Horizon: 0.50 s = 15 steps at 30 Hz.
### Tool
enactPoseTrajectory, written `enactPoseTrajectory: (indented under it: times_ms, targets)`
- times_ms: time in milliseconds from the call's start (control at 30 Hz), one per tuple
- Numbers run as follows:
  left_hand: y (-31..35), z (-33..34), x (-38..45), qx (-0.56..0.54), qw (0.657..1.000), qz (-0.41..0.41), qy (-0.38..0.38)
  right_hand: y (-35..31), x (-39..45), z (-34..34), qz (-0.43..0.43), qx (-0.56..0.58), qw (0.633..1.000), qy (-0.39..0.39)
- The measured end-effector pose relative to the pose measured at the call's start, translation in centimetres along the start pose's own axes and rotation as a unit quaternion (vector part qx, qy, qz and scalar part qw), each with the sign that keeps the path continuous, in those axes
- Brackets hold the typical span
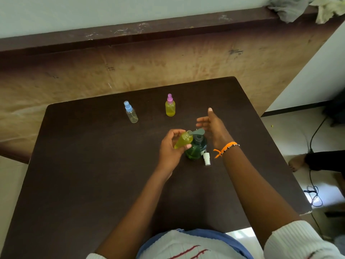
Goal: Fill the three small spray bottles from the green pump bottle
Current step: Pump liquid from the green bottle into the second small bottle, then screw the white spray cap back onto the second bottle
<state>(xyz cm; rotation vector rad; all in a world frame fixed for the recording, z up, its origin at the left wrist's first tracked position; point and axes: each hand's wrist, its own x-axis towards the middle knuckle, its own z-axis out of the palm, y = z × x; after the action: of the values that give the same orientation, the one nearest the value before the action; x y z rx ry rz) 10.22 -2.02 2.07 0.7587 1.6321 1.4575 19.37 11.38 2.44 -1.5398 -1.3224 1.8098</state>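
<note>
Left grip (170, 146) wraps our uncapped yellow-filled small plastic spray bottle (183, 140), mouth under the green pump bottle (196, 146) spout to catch liquid; right grip (212, 126) hovers open beside the pump.

we see crumpled cloths (306, 8) on the ledge's (130, 34) far right end — and black cables (314, 193) on the floor right of the table (93, 165).

Count on my table (74, 165): bottles and a cap.
I see three small spray bottles (170, 106), one green pump bottle (196, 148), one loose white cap (206, 159).
</note>
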Motion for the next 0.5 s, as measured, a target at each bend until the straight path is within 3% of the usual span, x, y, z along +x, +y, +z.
enactPoseTrajectory:
  times_ms: [167, 500]
  targets:
    - [0.1, 0.1, -0.1, -0.002, 1.000, -0.012, -0.001, 5.4, -1.2, -1.4, -0.032, -0.190, 0.978, 0.075]
    - [0.4, -0.1, -0.3, 0.006, 1.000, -0.019, 0.017, 10.0, -1.9, -1.7, -0.059, -0.383, 0.920, 0.053]
